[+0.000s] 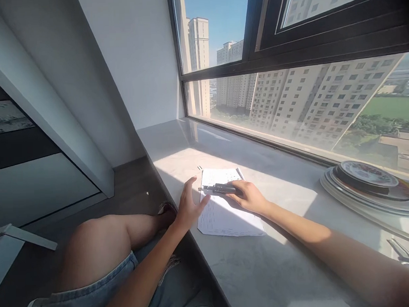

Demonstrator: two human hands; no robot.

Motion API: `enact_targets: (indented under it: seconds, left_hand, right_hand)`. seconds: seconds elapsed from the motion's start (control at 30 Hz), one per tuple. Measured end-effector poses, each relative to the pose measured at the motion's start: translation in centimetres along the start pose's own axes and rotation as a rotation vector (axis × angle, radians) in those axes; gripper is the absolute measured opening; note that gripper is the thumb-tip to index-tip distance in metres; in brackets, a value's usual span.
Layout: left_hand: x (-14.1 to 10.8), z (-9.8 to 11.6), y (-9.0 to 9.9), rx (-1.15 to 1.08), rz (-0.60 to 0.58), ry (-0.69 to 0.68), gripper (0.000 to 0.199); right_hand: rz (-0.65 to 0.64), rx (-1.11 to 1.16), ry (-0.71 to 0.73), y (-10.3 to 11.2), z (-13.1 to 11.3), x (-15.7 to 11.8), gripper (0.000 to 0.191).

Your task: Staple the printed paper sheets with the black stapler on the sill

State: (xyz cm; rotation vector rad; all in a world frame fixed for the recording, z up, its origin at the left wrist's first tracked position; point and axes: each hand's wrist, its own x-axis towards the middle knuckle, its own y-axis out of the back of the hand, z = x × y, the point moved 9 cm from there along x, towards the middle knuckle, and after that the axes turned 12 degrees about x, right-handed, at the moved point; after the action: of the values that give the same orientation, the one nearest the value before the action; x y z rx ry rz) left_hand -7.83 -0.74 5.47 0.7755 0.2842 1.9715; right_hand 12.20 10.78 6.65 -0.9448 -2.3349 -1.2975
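My right hand (248, 194) is wrapped round the dark handle of what looks like a screwdriver (222, 188), with a ribbed collar and a thin metal tip pointing left. It is held over a white sheet of paper (232, 219) covered in rows of dark marks. To the left of the tip is my left hand (189, 205), thumb and fingers spread apart with nothing between them. Two small thin dark pieces (200, 168) lie just beyond the paper's far left corner. Fingers of my right hand hide part of the handle.
The paper lies on a pale stone windowsill (235, 269), partly in bright sun. Stacked plates (369, 183) stand at the right by the window, with scissors-like metal handles (404, 256) nearer me. The sill's left edge drops to the floor beside my bent leg (100, 242).
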Motion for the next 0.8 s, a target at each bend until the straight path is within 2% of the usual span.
enact_targets:
  seconds: [0.07,0.1,0.2,0.27,0.37,0.5,0.57,0.67,0.73,0.8]
  left_hand:
    - [0.0,-1.1,0.4,-0.281,0.098,0.154,0.057]
    - [-0.1,-1.8,0.0,-0.435,0.11,0.259,0.052]
    - [-0.7,-2.7,-2.7,-0.817,0.028,0.497,0.042]
    - [-0.9,-2.2,-4.1,-0.917,-0.064,0.523,0.037]
    - [-1.1,-1.7,-5.0,-0.862,-0.155,0.477,0.039]
    - [-1.2,-2.1,-4.7,-0.798,-0.117,0.474,0.038]
    - [-1.3,-2.5,-4.0,-0.781,-0.046,0.496,0.034]
    - [-1.2,-2.3,-2.2,-0.73,0.093,0.477,0.033]
    - [-1.2,-1.7,-1.1,-0.676,0.146,0.446,0.038]
    - [-1.2,-0.8,-0.4,-0.618,0.148,0.416,0.044]
  right_hand:
    - [0.078,-0.12,0.208,0.4,-2.0,-0.6,0.035]
    - [0.108,-0.179,0.31,0.5,-3.2,-1.0,0.043]
    - [0.118,-0.331,0.522,-0.2,-5.8,-2.1,0.057]
    - [0.053,-0.393,0.588,-1.1,-6.8,-2.7,0.055]
    - [-0.024,-0.416,0.583,-1.8,-7.1,-3.0,0.049]
    - [0.04,-0.288,0.436,-1.1,-6.2,-2.2,0.046]
    - [0.144,-0.183,0.263,-0.1,-4.6,-1.4,0.039]
    - [0.281,-0.021,-0.081,1.0,-1.0,-0.9,0.027]
    - [0.271,0.087,-0.273,0.8,1.3,-0.8,0.029]
    - [0.208,0.155,-0.386,0.3,2.6,-0.6,0.03]
